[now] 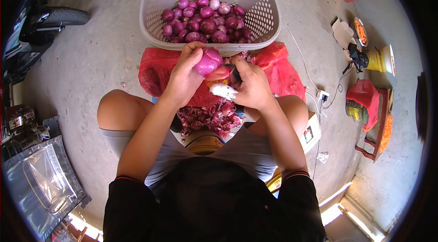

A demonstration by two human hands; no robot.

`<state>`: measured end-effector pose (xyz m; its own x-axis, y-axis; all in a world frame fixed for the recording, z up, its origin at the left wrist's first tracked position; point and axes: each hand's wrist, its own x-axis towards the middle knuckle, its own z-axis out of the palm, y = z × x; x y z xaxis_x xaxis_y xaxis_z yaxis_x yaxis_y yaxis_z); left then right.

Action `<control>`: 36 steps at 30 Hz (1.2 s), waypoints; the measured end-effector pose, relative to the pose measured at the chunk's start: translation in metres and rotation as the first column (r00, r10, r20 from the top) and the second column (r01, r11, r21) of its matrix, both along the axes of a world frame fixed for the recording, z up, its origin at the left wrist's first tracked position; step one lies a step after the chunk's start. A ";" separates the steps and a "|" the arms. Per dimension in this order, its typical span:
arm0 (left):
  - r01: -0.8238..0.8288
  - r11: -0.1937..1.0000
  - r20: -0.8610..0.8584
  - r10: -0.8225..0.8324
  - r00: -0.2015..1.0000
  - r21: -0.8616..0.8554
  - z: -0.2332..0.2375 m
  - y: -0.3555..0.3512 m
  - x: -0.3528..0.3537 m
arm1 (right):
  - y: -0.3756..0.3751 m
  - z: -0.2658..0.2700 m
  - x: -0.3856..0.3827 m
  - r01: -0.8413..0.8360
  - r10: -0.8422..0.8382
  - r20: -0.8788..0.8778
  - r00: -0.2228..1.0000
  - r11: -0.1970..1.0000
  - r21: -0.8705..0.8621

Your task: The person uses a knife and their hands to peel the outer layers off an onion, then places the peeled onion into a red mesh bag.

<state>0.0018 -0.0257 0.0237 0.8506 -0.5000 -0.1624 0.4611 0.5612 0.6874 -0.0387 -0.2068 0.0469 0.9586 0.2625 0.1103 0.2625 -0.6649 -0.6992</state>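
Note:
My left hand (185, 75) grips a purple onion (208, 60) and holds it up over my knees. Beside it, my right hand (252, 86) is closed on a dark-handled knife (234, 74), whose blade is mostly hidden next to the onion. A strip of peel (217, 74) hangs from the onion, and a white scrap (223, 91) sits by my right fingers. Just past my hands, a grey plastic basket (267, 7) holds several peeled purple onions (206, 25). Under my hands lies a heap of onion skins (207, 118).
A red mesh sack (155, 71) is spread on the concrete floor between my knees and the basket. A tyre (64, 16) is at far left, clear plastic bags (43, 178) at lower left. A yellow container (375, 60), a cable and a socket (323, 96) lie at right.

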 end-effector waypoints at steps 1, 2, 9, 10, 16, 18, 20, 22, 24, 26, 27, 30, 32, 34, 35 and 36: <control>-0.007 1.000 0.002 0.007 1.000 0.014 -0.001 -0.001 0.000 | 0.000 -0.003 0.000 0.004 -0.004 0.025 1.000 1.000 -0.010; -0.014 1.000 0.004 0.014 1.000 0.027 -0.002 -0.001 0.000 | 0.000 -0.004 0.000 0.009 -0.008 0.050 0.999 1.000 -0.020; -0.010 0.997 0.043 0.007 0.999 0.082 -0.005 -0.002 -0.001 | -0.002 -0.009 0.003 -0.034 0.038 0.111 0.993 0.999 -0.039; -0.013 0.997 0.047 0.009 0.999 0.083 -0.005 -0.003 -0.001 | -0.002 -0.007 0.004 -0.043 0.048 0.113 0.992 0.998 -0.048; -0.017 0.997 0.046 0.013 0.999 0.082 -0.011 -0.002 -0.002 | -0.003 -0.017 0.005 -0.101 0.104 0.147 0.984 0.994 -0.029; -0.014 0.997 0.027 0.012 1.000 0.074 -0.010 -0.002 -0.001 | -0.002 -0.019 0.004 -0.123 0.127 0.169 0.977 0.992 -0.035; 0.000 0.999 -0.015 0.000 1.000 0.051 -0.001 -0.001 -0.001 | 0.000 -0.019 0.004 -0.134 0.143 0.189 0.971 0.989 -0.064; -0.013 0.999 -0.017 0.014 1.000 0.050 -0.005 0.000 0.000 | 0.000 -0.016 0.003 -0.128 0.142 0.187 0.972 0.988 -0.083; -0.019 0.999 -0.014 0.019 1.000 0.035 -0.006 -0.001 0.001 | 0.000 -0.013 0.003 -0.104 0.115 0.192 0.975 0.992 -0.065; -0.019 1.000 -0.007 0.019 1.000 0.006 -0.005 -0.003 -0.001 | -0.001 -0.011 0.004 -0.062 0.063 0.202 0.977 0.998 -0.010; -0.018 1.000 0.002 0.018 1.000 0.018 -0.005 -0.003 -0.001 | -0.002 -0.012 0.004 -0.056 0.056 0.183 0.981 0.998 -0.004; -0.020 0.999 0.040 0.018 0.999 0.045 -0.006 -0.003 -0.002 | -0.003 -0.013 0.004 -0.043 0.039 0.128 0.991 0.999 0.031; -0.028 0.998 0.084 0.024 0.996 0.050 -0.006 -0.004 -0.003 | 0.000 -0.011 0.004 -0.045 0.037 0.096 0.995 0.996 0.079; -0.054 0.998 0.095 0.051 0.994 0.023 -0.004 -0.005 -0.006 | 0.002 -0.014 0.004 -0.044 0.034 0.086 0.996 0.992 0.118; -0.066 0.998 0.101 0.065 0.993 0.009 -0.003 -0.006 -0.007 | 0.003 -0.016 0.004 -0.043 0.032 0.081 0.996 0.990 0.137; -0.083 0.997 0.104 0.083 0.991 0.000 -0.004 -0.007 -0.008 | 0.004 -0.018 0.003 -0.037 0.028 0.060 0.998 0.987 0.157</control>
